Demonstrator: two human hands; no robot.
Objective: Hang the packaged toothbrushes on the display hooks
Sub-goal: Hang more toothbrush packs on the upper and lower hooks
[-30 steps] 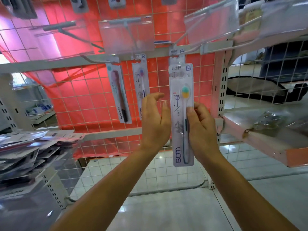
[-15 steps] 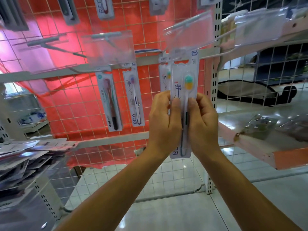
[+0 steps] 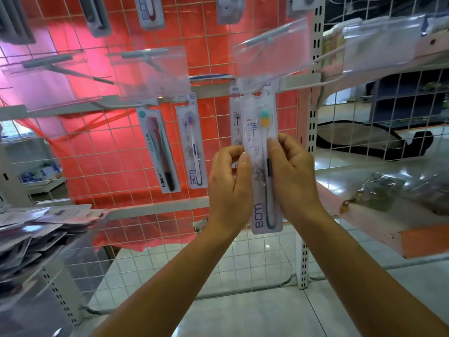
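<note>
Pinching fingers [image 3: 246, 162] of left hand [image 3: 228, 188] and right hand [image 3: 295, 177] on white toothbrush pack [image 3: 260, 195] (teal-and-yellow bristles, dark handle).

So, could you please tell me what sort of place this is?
Most likely a shop: a wire-grid display wall, clear label holders, and packaged toothbrushes hanging beneath them.

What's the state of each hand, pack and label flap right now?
label flap: tilted, blurred
held pack: upright, top tucked under the label flap; cannot tell if it is hooked
left hand: pinches the held pack's left edge
right hand: pinches its right edge
purple-head pack: hanging
Hane pack: hanging, slanted
loose packs: piled at left, unhung
</note>
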